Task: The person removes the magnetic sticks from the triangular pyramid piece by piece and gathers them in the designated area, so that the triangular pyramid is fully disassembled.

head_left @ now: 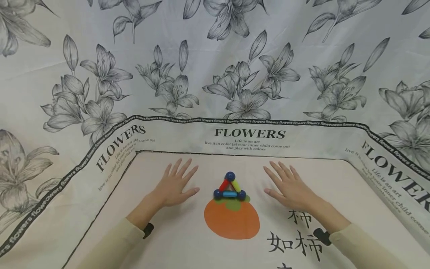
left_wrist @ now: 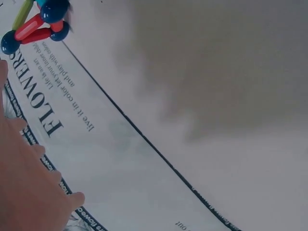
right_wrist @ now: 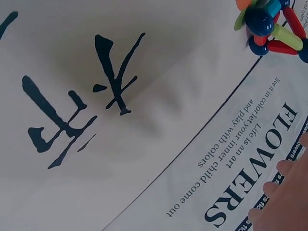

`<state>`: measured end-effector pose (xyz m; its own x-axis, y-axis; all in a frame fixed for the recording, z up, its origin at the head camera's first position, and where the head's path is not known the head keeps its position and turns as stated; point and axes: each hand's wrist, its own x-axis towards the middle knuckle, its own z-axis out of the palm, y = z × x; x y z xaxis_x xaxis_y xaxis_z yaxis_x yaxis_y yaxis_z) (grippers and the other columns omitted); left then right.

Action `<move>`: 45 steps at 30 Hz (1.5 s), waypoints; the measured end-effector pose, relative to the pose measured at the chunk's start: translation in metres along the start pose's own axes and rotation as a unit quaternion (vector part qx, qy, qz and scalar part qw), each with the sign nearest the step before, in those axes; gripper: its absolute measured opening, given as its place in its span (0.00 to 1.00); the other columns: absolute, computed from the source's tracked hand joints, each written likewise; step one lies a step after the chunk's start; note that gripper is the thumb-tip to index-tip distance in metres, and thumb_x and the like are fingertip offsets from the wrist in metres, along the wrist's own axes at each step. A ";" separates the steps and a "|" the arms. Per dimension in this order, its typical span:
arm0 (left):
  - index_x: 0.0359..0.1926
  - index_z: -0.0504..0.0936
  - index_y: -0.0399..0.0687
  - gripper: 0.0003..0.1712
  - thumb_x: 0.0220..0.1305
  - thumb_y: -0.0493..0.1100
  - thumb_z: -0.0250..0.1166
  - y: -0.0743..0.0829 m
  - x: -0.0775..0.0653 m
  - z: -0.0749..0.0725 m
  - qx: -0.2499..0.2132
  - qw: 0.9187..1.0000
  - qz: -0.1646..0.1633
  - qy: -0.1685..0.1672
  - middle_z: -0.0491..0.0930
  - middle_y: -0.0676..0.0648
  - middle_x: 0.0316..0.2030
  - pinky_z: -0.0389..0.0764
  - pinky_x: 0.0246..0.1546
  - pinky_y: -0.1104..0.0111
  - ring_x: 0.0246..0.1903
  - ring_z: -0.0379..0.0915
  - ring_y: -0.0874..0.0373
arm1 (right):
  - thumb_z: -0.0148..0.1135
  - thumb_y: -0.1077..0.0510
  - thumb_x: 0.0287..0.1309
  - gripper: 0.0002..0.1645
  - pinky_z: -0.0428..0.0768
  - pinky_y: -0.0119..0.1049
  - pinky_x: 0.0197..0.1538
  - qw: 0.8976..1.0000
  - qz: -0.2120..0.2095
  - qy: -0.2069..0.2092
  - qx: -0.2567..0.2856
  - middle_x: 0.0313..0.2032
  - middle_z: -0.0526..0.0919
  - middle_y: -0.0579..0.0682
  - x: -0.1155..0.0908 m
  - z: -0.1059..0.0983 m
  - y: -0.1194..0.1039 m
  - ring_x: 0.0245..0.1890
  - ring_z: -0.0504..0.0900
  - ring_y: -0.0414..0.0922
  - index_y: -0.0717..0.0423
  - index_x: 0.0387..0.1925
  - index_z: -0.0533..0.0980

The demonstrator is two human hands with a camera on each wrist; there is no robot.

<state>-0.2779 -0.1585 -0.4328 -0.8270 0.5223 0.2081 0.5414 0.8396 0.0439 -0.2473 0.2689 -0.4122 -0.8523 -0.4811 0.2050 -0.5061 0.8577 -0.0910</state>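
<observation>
A small triangular frame of magnetic sticks and balls (head_left: 230, 194) stands in the middle of the table. In the head view its front shows dark blue balls (head_left: 230, 176) at the corners, joined by a red stick (head_left: 223, 185), a yellow-green stick (head_left: 236, 186) and a light blue stick. Both wrist views reveal further red sticks (left_wrist: 30, 26) behind. To the frame's left is my left hand (head_left: 176, 185), fingers spread and straight, holding nothing. My right hand (head_left: 289, 186) mirrors it on the other side, also apart from the frame. Whether either palm touches the cloth I cannot tell.
A pale tablecloth (head_left: 168, 231) covers the table, printed with an orange persimmon (head_left: 231, 220) just below the frame and black characters (head_left: 295, 241) at the right. Behind the table's far edge hangs a white flower-patterned cloth (head_left: 188, 33). Dark bands circle both wrists.
</observation>
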 end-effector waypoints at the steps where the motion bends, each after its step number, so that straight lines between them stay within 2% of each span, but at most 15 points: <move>1: 0.82 0.52 0.57 0.46 0.73 0.72 0.48 0.001 0.001 0.000 -0.001 1.000 0.000 -0.001 0.41 0.45 0.82 0.44 0.72 0.34 0.79 0.35 0.36 | 0.50 0.35 0.75 0.45 0.38 0.64 0.76 1.000 0.002 -0.007 0.002 0.80 0.47 0.60 0.001 0.000 -0.001 0.79 0.43 0.65 0.52 0.81 0.52; 4: 0.81 0.54 0.56 0.46 0.72 0.70 0.52 0.004 0.007 0.002 -0.012 1.000 0.004 0.007 0.46 0.43 0.81 0.47 0.72 0.34 0.79 0.39 0.35 | 0.51 0.36 0.74 0.46 0.41 0.63 0.76 1.000 -0.003 -0.009 0.004 0.80 0.47 0.61 0.006 0.000 -0.004 0.79 0.45 0.65 0.53 0.81 0.51; 10: 0.80 0.58 0.56 0.45 0.69 0.67 0.60 0.010 0.019 0.006 -0.063 0.998 -0.001 0.023 0.55 0.43 0.79 0.53 0.71 0.36 0.77 0.47 0.36 | 0.54 0.37 0.73 0.46 0.50 0.64 0.74 1.000 -0.022 0.020 0.009 0.79 0.51 0.61 0.015 0.007 -0.009 0.77 0.51 0.64 0.54 0.80 0.53; 14: 0.79 0.60 0.57 0.45 0.67 0.66 0.64 0.014 0.023 0.012 -0.091 0.996 -0.009 0.022 0.58 0.45 0.77 0.59 0.71 0.40 0.76 0.52 0.41 | 0.59 0.39 0.71 0.46 0.57 0.65 0.72 0.998 -0.022 0.028 0.043 0.77 0.56 0.62 0.018 0.015 -0.014 0.75 0.57 0.64 0.54 0.79 0.55; 20: 0.78 0.61 0.60 0.44 0.67 0.65 0.65 0.022 0.030 0.014 -0.143 0.989 -0.019 0.018 0.59 0.47 0.77 0.62 0.71 0.43 0.75 0.54 0.47 | 0.66 0.44 0.67 0.45 0.66 0.64 0.68 0.994 -0.001 0.040 0.104 0.72 0.66 0.61 0.024 0.020 -0.024 0.70 0.66 0.62 0.57 0.76 0.61; 25: 0.76 0.64 0.58 0.41 0.68 0.62 0.66 0.029 0.038 0.015 -0.203 0.979 -0.026 0.023 0.61 0.48 0.75 0.66 0.69 0.48 0.73 0.58 0.49 | 0.67 0.45 0.66 0.40 0.71 0.61 0.66 0.986 0.022 0.045 0.159 0.66 0.74 0.59 0.033 0.023 -0.031 0.67 0.72 0.60 0.59 0.72 0.67; 30: 0.73 0.69 0.54 0.36 0.69 0.57 0.67 0.036 0.049 0.017 -0.283 0.958 -0.014 0.034 0.67 0.49 0.69 0.74 0.64 0.54 0.66 0.67 0.50 | 0.67 0.49 0.67 0.33 0.77 0.58 0.60 0.974 0.030 0.051 0.219 0.60 0.79 0.59 0.040 0.031 -0.037 0.59 0.78 0.59 0.62 0.66 0.72; 32: 0.71 0.70 0.52 0.33 0.70 0.54 0.67 0.039 0.052 0.018 -0.313 0.949 -0.005 0.033 0.69 0.47 0.66 0.76 0.62 0.52 0.63 0.71 0.48 | 0.67 0.51 0.67 0.31 0.78 0.57 0.57 0.967 0.029 0.050 0.249 0.57 0.80 0.60 0.043 0.036 -0.038 0.55 0.80 0.59 0.63 0.64 0.73; 34: 0.70 0.72 0.52 0.31 0.71 0.52 0.67 0.042 0.056 0.020 -0.330 0.944 0.002 0.029 0.72 0.46 0.64 0.77 0.60 0.53 0.60 0.72 0.47 | 0.68 0.53 0.67 0.29 0.78 0.55 0.55 0.961 0.030 0.045 0.270 0.55 0.81 0.60 0.045 0.040 -0.040 0.53 0.80 0.58 0.64 0.63 0.74; 37: 0.68 0.73 0.51 0.28 0.71 0.51 0.67 0.046 0.063 0.022 -0.337 0.941 0.010 0.022 0.74 0.46 0.62 0.78 0.58 0.55 0.57 0.73 0.51 | 0.68 0.54 0.66 0.28 0.79 0.53 0.54 0.956 0.033 0.035 0.290 0.54 0.82 0.60 0.049 0.045 -0.042 0.51 0.80 0.56 0.65 0.62 0.75; 40: 0.67 0.75 0.52 0.27 0.71 0.50 0.67 0.050 0.069 0.024 -0.340 0.940 0.020 0.011 0.75 0.49 0.60 0.79 0.58 0.57 0.55 0.74 0.54 | 0.68 0.55 0.65 0.27 0.79 0.50 0.53 0.955 0.039 0.025 0.294 0.53 0.83 0.59 0.052 0.048 -0.044 0.50 0.80 0.54 0.65 0.61 0.76; 45: 0.66 0.76 0.51 0.25 0.73 0.50 0.65 0.058 0.080 0.027 -0.344 0.938 0.047 0.000 0.75 0.48 0.59 0.80 0.56 0.59 0.53 0.75 0.55 | 0.68 0.56 0.65 0.23 0.80 0.43 0.47 0.958 0.037 0.019 0.285 0.49 0.84 0.56 0.059 0.051 -0.047 0.43 0.80 0.47 0.64 0.58 0.78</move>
<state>-0.3167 -0.0635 -0.4398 -0.7703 0.5895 0.2432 0.5825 0.4953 0.6445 -0.2806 0.1904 -0.4459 -0.8891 -0.4061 0.2112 -0.4428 0.6461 -0.6217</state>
